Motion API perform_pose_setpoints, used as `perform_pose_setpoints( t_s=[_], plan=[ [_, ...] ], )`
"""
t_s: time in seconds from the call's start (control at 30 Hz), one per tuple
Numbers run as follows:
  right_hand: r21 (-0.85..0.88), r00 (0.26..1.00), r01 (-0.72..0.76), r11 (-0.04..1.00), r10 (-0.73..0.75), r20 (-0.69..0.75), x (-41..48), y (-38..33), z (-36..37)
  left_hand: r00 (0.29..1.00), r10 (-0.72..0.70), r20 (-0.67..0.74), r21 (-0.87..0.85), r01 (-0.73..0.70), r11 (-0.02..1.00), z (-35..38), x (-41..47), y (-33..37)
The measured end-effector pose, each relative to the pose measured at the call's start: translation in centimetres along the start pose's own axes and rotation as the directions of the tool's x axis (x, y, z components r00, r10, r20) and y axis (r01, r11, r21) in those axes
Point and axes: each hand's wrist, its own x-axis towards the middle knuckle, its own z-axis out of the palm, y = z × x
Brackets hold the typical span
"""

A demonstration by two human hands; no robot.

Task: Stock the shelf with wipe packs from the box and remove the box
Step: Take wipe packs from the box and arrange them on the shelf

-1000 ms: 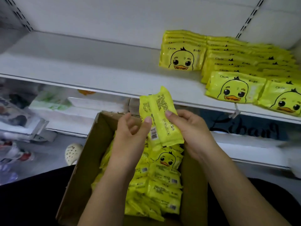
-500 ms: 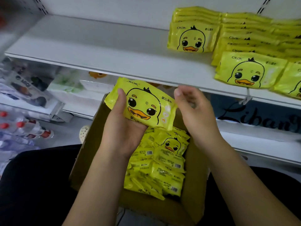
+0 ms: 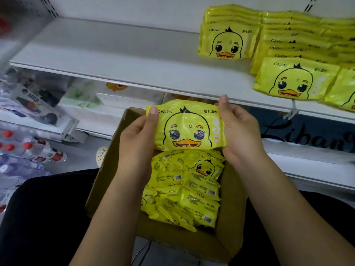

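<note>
Bright and even over the flat white metal shelf board point(image 3: 119, 60), lit probably from overhead, with no hard shadow anywhere on it. Glinting now off the glossy yellow duck-face plastic wipe pack point(image 3: 189, 129): crinkled white glare right across the printed eyes. Dimmer down inside the open brown cardboard box point(image 3: 104, 183), murky at its near wall. Almost black in the bottom corners. Smeared and out of focus along the left edge, down to soft blobs at the clear red-capped plastic bottles point(image 3: 41, 150). Bowed by the wide lens along the shelf's front lip. Slightly soft overall, colours a touch washed out.
</note>
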Motion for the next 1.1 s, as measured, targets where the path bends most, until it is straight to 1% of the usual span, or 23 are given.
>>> perform_pose_setpoints(
  t_s=[0.07, 0.1, 0.17, 0.27, 0.33, 0.43, 0.53, 0.63, 0.73, 0.8, 0.87, 0.97, 1.03, 1.1],
  plan=[
    [-0.006, 0.997, -0.044, 0.999, 0.044, 0.061, -0.3, 0.0, 0.2, 0.999, 0.036, -0.028, 0.009, -0.036, 0.999, -0.1, 0.0, 0.2],
    [-0.005, 0.994, -0.061, 0.998, 0.062, 0.087, -0.4, 0.1, 0.2, 0.999, 0.033, -0.036, -0.016, -0.033, 0.999, -0.2, 0.1, 0.4],
    [-0.016, 0.994, -0.043, 0.999, 0.044, 0.1, -0.4, 0.2, 0.3, 0.999, 0.001, -0.049, -0.084, -0.005, 0.996, -0.3, 0.3, 0.3],
    [-0.031, 0.999, -0.028, 0.999, 0.029, 0.03, -0.5, -0.1, 0.2, 0.997, -0.059, -0.056, -0.164, 0.049, 0.985, 0.0, 0.2, 0.2],
    [0.025, 0.999, -0.053, 0.998, 0.053, -0.002, -0.5, -0.5, 0.0, 0.995, -0.068, -0.069, -0.181, 0.055, 0.982, 0.3, 0.1, 0.2],
    [0.097, 0.998, -0.013, 0.995, 0.019, -0.066, -0.5, -1.2, 0.0, 0.991, -0.032, -0.129, -0.212, 0.004, 0.977, 0.8, 0.2, 0.6],
    [0.142, 0.996, 0.022, 0.99, -0.009, -0.092, -0.5, -1.8, 0.0, 0.987, -0.082, -0.138, -0.29, 0.039, 0.956, 1.9, 0.6, 1.1],
    [0.146, 0.999, -0.01, 0.989, 0.017, -0.045, 0.1, -2.8, -0.6, 0.989, -0.121, -0.09, -0.349, 0.082, 0.934, 3.3, 1.1, 1.4],
    [0.114, 0.995, -0.065, 0.991, 0.056, 0.078, 0.9, -3.7, -1.6, 0.997, -0.069, -0.038, -0.373, 0.05, 0.927, 4.5, 1.6, 1.6],
    [0.085, 0.991, -0.077, 0.993, 0.067, 0.114, 1.3, -4.0, -2.1, 0.999, -0.052, 0.007, -0.402, 0.051, 0.914, 5.0, 2.0, 1.7],
    [0.118, 0.995, -0.054, 0.992, 0.043, 0.094, 1.6, -4.2, -2.5, 0.994, -0.077, 0.076, -0.341, 0.098, 0.935, 5.1, 2.3, 1.9],
    [0.199, 0.998, -0.037, 0.979, 0.025, 0.064, 1.9, -4.9, -2.9, 0.971, -0.147, 0.19, -0.155, 0.178, 0.972, 5.1, 1.9, 1.6],
    [0.214, 0.998, -0.037, 0.976, 0.025, 0.058, 1.9, -5.2, -3.2, 0.964, -0.133, 0.228, -0.134, 0.166, 0.977, 5.0, 1.5, 1.1],
    [0.182, 0.998, -0.014, 0.983, 0.002, 0.064, 1.9, -5.5, -3.5, 0.967, -0.102, 0.234, -0.119, 0.132, 0.984, 5.0, 1.4, 1.0]
  ],
)
